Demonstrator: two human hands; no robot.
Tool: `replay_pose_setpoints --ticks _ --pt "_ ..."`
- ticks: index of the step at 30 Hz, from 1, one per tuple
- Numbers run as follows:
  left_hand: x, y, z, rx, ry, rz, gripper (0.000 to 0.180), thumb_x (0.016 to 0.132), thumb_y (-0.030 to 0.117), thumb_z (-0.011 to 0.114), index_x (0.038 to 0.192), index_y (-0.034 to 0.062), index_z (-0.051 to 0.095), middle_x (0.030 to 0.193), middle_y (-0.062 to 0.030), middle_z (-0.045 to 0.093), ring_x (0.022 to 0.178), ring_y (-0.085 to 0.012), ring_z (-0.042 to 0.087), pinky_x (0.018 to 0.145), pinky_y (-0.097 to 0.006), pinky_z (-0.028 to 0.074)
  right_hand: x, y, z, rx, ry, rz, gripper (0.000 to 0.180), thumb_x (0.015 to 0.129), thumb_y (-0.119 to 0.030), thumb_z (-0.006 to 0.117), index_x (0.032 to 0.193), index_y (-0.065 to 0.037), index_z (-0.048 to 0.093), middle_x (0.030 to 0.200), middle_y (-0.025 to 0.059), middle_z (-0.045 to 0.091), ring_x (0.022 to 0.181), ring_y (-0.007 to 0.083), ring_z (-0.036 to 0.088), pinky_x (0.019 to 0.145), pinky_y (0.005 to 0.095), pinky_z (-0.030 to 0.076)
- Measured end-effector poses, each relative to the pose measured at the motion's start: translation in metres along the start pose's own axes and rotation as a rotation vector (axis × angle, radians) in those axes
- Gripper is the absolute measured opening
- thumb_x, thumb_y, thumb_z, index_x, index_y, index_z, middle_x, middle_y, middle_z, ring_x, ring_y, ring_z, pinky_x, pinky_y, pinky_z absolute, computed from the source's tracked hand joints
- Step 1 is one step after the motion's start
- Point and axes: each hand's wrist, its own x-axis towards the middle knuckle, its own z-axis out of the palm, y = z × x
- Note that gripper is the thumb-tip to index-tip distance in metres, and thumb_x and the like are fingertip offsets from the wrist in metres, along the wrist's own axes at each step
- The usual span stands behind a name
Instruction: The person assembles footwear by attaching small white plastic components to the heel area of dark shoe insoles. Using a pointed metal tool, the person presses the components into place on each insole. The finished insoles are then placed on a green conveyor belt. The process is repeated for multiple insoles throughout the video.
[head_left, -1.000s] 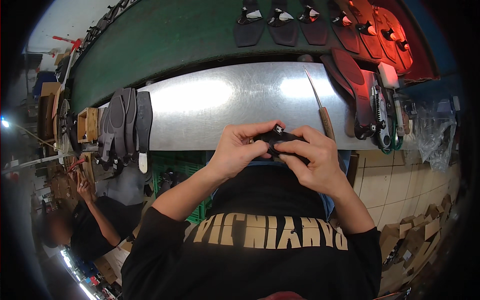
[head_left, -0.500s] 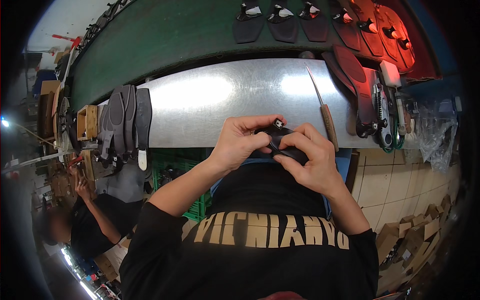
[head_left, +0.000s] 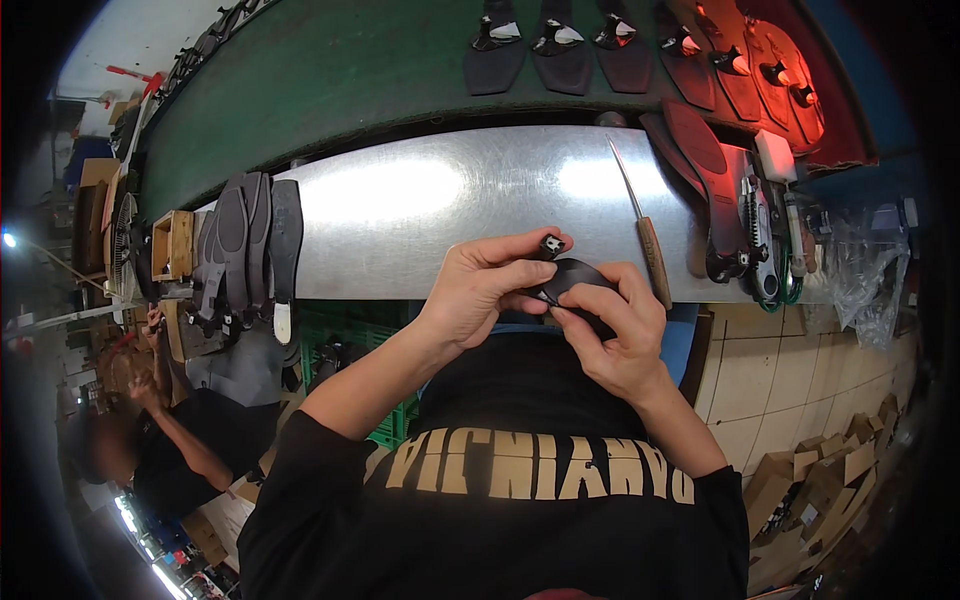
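Observation:
Both my hands hold one black shoe part (head_left: 578, 278) just over the front edge of the metal worktop. My left hand (head_left: 480, 285) grips its left end, where a small black block with white marks (head_left: 550, 245) sticks up between the fingers. My right hand (head_left: 615, 325) pinches the lower edge of the part with thumb and fingers, close to the left fingertips. Much of the part is covered by my fingers. Right of the hands, an awl with a wooden handle (head_left: 652, 262) lies on the metal worktop (head_left: 400, 240), its spike pointing away.
Black soles (head_left: 232, 240) stack at the worktop's left end, more soles (head_left: 700, 150) at its right beside a utility knife (head_left: 757, 235). Beyond runs a green belt (head_left: 350, 90) bearing several soles with straps, some lit red. Far left, a person (head_left: 200, 450) works. Cardboard boxes (head_left: 810, 490) stand lower right.
My left thumb has shifted up along the shoe part, and the part has tilted slightly, showing more of its black surface. My right fingers still pinch its edge, slightly farther left.

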Motion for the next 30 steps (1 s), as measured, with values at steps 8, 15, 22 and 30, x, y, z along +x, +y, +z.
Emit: replay_pose_setpoints --ticks 8,15,22,30 --pt "-0.003 -0.007 -0.007 0.068 -0.127 0.150 0.048 0.087 0.001 0.061 0.134 0.0014 0.050 0.133 -0.0157 0.054 0.102 -0.0156 0.064 0.071 -0.024 0.060 0.006 -0.005 -0.009 -0.003 -0.025 0.051 0.030 0.073 -0.002 0.075 0.101 -0.004 0.066 0.090 0.0124 0.065 0.074 0.0246 0.065 0.063 0.0332 0.051" --pt "-0.004 -0.005 -0.024 -0.013 -0.257 0.030 0.053 0.088 0.010 0.058 0.138 -0.0003 0.045 0.123 -0.0157 0.060 0.095 -0.0163 0.066 0.072 -0.027 0.058 0.000 -0.006 -0.012 -0.004 -0.029 0.166 0.020 0.076 -0.004 0.074 0.093 -0.003 0.064 0.081 0.0111 0.067 0.069 0.0247 0.067 0.061 0.0317 0.051" --pt "-0.005 -0.002 -0.020 0.207 -0.154 -0.088 0.034 0.086 0.007 0.056 0.119 -0.0028 0.060 0.104 -0.0108 0.066 0.085 -0.0128 0.066 0.072 -0.025 0.056 -0.002 -0.005 -0.007 -0.101 -0.031 0.053 0.015 0.075 -0.007 0.075 0.084 -0.006 0.063 0.070 0.0079 0.064 0.060 0.0248 0.062 0.056 0.0331 0.047" --pt "-0.004 -0.013 -0.022 0.295 -0.084 -0.069 0.020 0.083 0.003 0.059 0.100 -0.0026 0.068 0.088 -0.0068 0.068 0.077 -0.0078 0.063 0.068 -0.020 0.051 -0.012 -0.005 0.003 -0.059 -0.023 0.145 0.016 0.074 -0.007 0.076 0.084 -0.005 0.064 0.073 0.0092 0.066 0.063 0.0251 0.064 0.058 0.0330 0.049"
